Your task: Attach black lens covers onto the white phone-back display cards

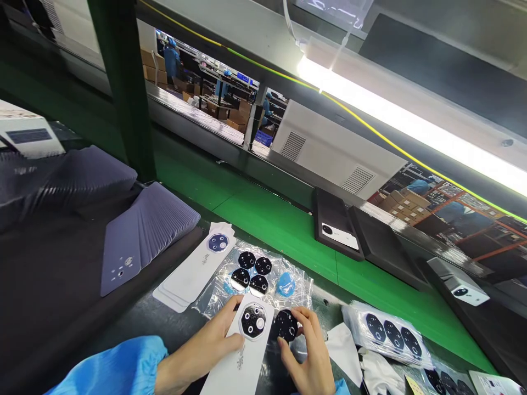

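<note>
My left hand (206, 345) is closed on a white phone back cover (241, 367), thumb on its face and fingers at the far edge. A black octagonal camera plate (252, 321) with ringed holes sits at the top of that cover. Just to the right, my right hand (308, 354) pinches a loose black camera lens cover (285, 325) between thumb and fingers, beside the phone cover's edge. Beyond both hands, several black lens covers (258, 285) lie on a clear plastic sheet (294, 269) with a blue film piece (285, 285).
White phone covers (181, 288) are stacked at left, beside fanned dark blue-grey covers (154, 222). Packed lens covers (393, 332) and a white cloth (345, 351) lie right. Black trays (335, 219) stand on the green belt (280, 214). A green post (123, 88) rises at left.
</note>
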A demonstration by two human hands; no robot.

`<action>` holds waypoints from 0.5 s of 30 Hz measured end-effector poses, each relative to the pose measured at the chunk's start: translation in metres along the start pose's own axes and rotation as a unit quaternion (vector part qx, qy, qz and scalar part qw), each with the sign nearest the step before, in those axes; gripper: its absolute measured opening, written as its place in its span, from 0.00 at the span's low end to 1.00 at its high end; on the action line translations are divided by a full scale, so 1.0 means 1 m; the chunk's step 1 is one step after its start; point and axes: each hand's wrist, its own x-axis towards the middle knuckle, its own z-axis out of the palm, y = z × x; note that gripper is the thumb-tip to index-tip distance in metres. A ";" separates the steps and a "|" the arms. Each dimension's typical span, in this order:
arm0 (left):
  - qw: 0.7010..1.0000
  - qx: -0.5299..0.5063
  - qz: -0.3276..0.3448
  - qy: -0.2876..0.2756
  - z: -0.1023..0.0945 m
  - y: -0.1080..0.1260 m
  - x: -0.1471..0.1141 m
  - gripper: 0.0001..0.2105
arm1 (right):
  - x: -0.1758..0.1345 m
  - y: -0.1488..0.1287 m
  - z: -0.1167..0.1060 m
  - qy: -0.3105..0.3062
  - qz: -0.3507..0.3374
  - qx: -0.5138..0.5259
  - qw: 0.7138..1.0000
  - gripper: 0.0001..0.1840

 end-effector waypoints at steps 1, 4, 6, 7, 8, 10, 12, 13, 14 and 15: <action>1.000 -0.002 0.000 -0.001 0.000 0.000 0.000 0.29 | 0.000 0.000 0.000 0.001 -0.001 0.002 1.000 0.19; 1.000 -0.015 -0.004 0.001 0.000 0.000 -0.001 0.29 | 0.000 0.001 0.000 0.000 -0.005 0.007 1.000 0.19; 1.000 -0.019 -0.009 0.007 0.000 0.000 -0.001 0.30 | 0.000 0.001 0.000 0.000 -0.005 0.008 1.000 0.19; 1.000 -0.019 -0.008 0.007 0.000 0.000 -0.001 0.30 | 0.000 0.001 0.000 0.000 -0.006 0.008 1.000 0.19; 1.000 -0.018 -0.006 0.005 0.000 0.000 -0.001 0.30 | 0.000 0.001 -0.001 0.001 -0.006 0.008 1.000 0.19; 1.000 -0.016 -0.001 -0.003 -0.001 0.000 0.000 0.30 | 0.000 0.002 0.000 0.003 -0.007 0.009 1.000 0.18; 1.000 -0.008 0.005 -0.009 -0.001 -0.001 0.001 0.30 | -0.001 0.003 0.000 0.002 -0.008 0.013 1.000 0.18; 1.000 -0.002 0.009 -0.010 -0.002 -0.001 0.001 0.30 | -0.001 0.004 0.000 0.002 -0.007 0.016 1.000 0.18; 1.000 0.003 0.015 -0.011 -0.002 -0.002 0.001 0.30 | -0.002 0.005 0.000 0.001 -0.006 0.019 1.000 0.18; 1.000 0.007 0.019 -0.010 -0.002 -0.002 0.001 0.29 | -0.002 0.006 0.001 0.001 -0.005 0.022 1.000 0.18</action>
